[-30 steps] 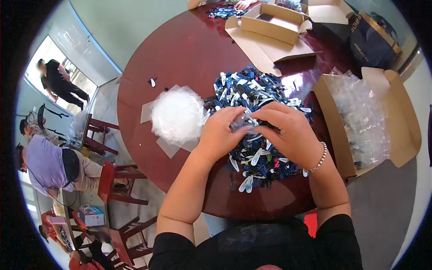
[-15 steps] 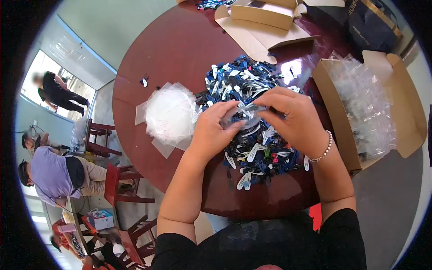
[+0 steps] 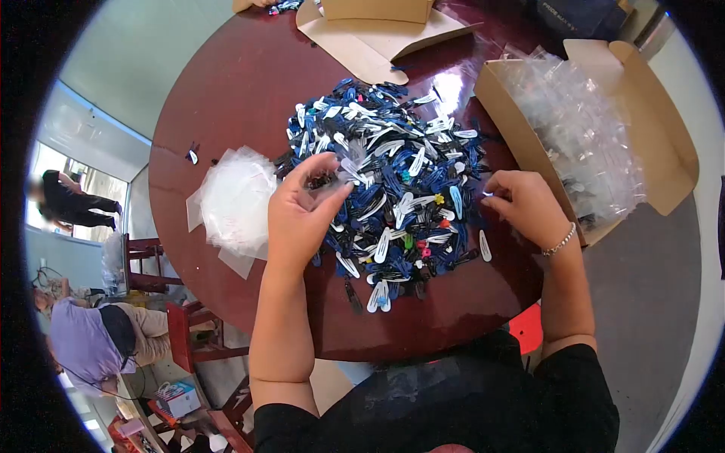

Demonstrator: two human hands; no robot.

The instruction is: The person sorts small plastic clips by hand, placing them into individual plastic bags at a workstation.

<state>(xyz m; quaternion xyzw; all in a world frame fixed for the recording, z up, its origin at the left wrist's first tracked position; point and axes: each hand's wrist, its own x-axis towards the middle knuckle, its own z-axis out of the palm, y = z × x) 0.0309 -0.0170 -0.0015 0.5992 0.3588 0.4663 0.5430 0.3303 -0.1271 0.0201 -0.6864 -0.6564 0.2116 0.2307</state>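
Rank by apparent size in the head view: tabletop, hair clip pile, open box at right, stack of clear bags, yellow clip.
Tabletop
Hair clip pile and open box: too close to rank
Stack of clear bags
Yellow clip

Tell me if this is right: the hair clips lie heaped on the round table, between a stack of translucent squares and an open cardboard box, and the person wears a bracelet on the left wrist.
Not quite: the bracelet is on the right wrist, as the head view shows. The hair clips lie heaped on the round table between the translucent squares and open cardboard box.
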